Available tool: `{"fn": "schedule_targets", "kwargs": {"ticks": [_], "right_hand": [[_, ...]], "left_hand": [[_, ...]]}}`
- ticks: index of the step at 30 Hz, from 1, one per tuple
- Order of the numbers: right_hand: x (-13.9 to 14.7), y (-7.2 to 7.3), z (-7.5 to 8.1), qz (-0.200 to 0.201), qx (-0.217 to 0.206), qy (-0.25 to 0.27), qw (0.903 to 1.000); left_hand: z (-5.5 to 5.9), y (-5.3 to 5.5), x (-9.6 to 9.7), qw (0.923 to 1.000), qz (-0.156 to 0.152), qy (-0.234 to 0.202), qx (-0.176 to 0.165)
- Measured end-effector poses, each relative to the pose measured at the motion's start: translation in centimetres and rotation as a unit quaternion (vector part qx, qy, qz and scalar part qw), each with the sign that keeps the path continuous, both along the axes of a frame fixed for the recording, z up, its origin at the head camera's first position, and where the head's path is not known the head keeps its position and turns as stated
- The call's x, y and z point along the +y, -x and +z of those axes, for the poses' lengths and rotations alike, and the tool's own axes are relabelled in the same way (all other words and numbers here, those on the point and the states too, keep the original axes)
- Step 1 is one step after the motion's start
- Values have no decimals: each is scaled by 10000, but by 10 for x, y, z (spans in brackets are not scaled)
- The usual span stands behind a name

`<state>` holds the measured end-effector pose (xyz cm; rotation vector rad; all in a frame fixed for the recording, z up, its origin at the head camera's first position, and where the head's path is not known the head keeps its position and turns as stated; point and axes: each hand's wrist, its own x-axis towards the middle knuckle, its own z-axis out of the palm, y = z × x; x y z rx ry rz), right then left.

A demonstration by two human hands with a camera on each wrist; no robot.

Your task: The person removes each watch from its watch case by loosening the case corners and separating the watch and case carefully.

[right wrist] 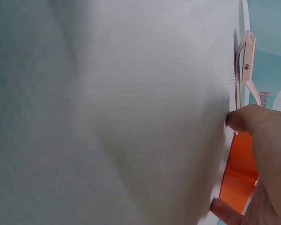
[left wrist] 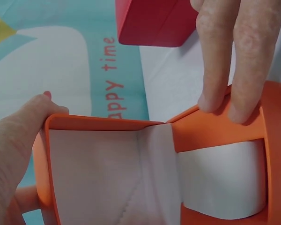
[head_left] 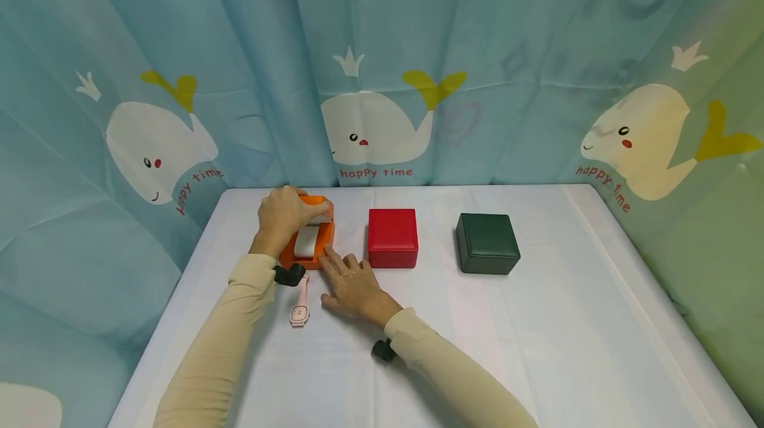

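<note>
- Head view: a white table stands by a blue and green curtain with three white whales that have faces.
- Three boxes sit in a row on the table: one orange box on the left, one red box in the middle, one dark green box on the right.
- One pink watch lies just in front of the orange box.
- The orange box has its lid up, and one white pillow sits inside.
- There are two hands. The left hand holds the lid. The right hand has its fingers out and touches the box's near right corner.
- Left wrist view: the left hand pinches the lid's edge. Two right-hand fingers rest on the box's side.
- Right wrist view: the big pale blur is probably the table. The watch and orange box show past the right hand.
</note>
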<state>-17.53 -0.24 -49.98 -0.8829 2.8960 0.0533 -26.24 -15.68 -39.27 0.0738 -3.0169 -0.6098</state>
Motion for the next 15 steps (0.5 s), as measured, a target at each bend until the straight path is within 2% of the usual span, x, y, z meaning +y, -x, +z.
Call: {"fn": "schedule_targets", "kwargs": {"ticks": [8,15], "right_hand": [[-1,1,-2,-39,9,98,9999],[-1,1,-3,-22,56,104,9999]], "left_hand": [[-7,-7,-2,9983,-237,-73,536],[-7,-10,-3,9986,-277,-85,450]]}}
